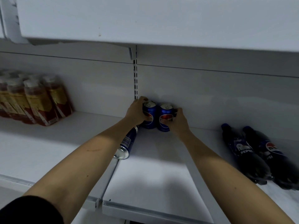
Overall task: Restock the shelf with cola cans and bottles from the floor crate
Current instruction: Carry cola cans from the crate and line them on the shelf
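Two blue cola cans stand upright side by side at the back of the white shelf [153, 159]. My left hand [135, 112] wraps the left can [149, 114] from its left side. My right hand [178, 121] grips the right can [165, 118] from its right side. A third blue can [125, 145] lies on its side under my left forearm, its end facing me. Two dark cola bottles [257, 152] lie flat on the shelf to the right, caps pointing to the back.
A shrink-wrapped pack of reddish drink bottles [35, 101] stands at the left on the same shelf. Another white shelf [145, 21] hangs low overhead. A slotted upright [135, 78] runs down the back wall just behind the cans.
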The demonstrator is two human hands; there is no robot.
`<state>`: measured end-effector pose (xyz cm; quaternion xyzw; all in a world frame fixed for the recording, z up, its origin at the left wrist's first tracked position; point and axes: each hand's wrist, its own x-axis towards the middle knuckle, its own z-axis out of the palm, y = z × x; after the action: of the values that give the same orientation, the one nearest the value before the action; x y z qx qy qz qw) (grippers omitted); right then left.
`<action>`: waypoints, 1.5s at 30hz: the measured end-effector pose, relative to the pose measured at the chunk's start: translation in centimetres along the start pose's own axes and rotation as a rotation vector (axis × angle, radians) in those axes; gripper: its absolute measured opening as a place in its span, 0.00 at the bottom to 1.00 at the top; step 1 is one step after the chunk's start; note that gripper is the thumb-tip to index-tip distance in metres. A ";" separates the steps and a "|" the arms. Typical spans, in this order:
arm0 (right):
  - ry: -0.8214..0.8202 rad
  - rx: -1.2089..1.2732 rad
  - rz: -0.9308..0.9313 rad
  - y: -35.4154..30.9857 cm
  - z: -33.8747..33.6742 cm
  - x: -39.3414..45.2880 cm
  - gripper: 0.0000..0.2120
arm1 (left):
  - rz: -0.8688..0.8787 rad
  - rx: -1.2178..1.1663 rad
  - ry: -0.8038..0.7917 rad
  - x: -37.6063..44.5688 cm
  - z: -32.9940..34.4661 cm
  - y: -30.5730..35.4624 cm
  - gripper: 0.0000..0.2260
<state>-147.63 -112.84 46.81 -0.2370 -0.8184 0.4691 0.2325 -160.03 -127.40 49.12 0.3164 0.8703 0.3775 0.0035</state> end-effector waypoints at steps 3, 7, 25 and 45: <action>0.011 -0.047 -0.017 0.2 -0.1 0.5 0.34 | -0.003 0.025 -0.007 0.2 -0.1 0.2 0.39; -0.016 -0.066 -0.012 0.4 -0.2 0.6 0.33 | -0.008 0.023 -0.018 -0.1 -0.2 0.3 0.38; -0.211 -0.111 0.012 0.5 -2.9 -2.8 0.41 | -0.102 0.168 0.072 -6.3 -2.2 3.6 0.39; 0.089 0.020 0.083 -1.7 -9.7 -26.3 0.25 | 0.011 -0.417 -0.244 -25.6 1.7 12.2 0.23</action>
<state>-121.54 -123.15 48.58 -0.2890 -0.7920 0.4752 0.2515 -132.46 -134.12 49.97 0.3567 0.7649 0.5080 0.1721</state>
